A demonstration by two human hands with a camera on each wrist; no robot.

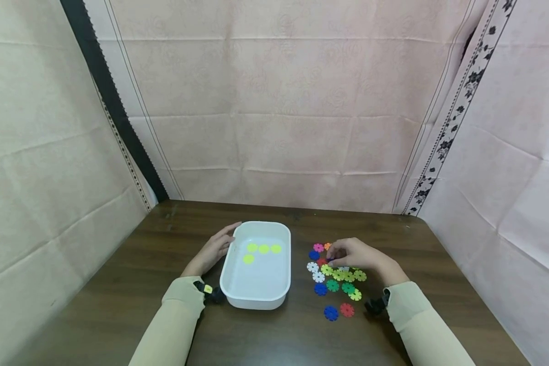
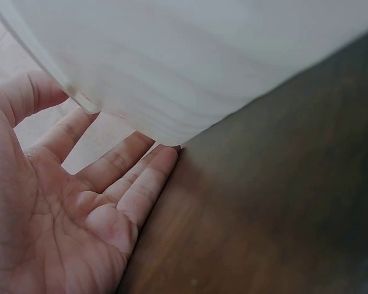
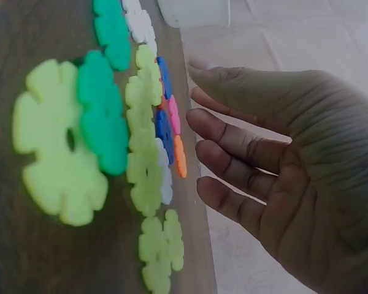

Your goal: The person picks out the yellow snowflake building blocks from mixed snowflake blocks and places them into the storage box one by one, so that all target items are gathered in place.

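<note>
The tub [image 1: 256,304] is touched by the straight-fingered left hand [image 1: 216,249], while flowers [image 1: 337,275], apparently being chosen, must be pinched by the loosely parted, empty right hand [image 1: 360,254].

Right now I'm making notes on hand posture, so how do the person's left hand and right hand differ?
Place: the left hand touches the outside of the white tub, while the right hand is over the flower pieces.
Fingers: those of the left hand reach out fairly straight, while those of the right hand are bent.
Shared: both are bare and come out of pale sleeves.
</note>
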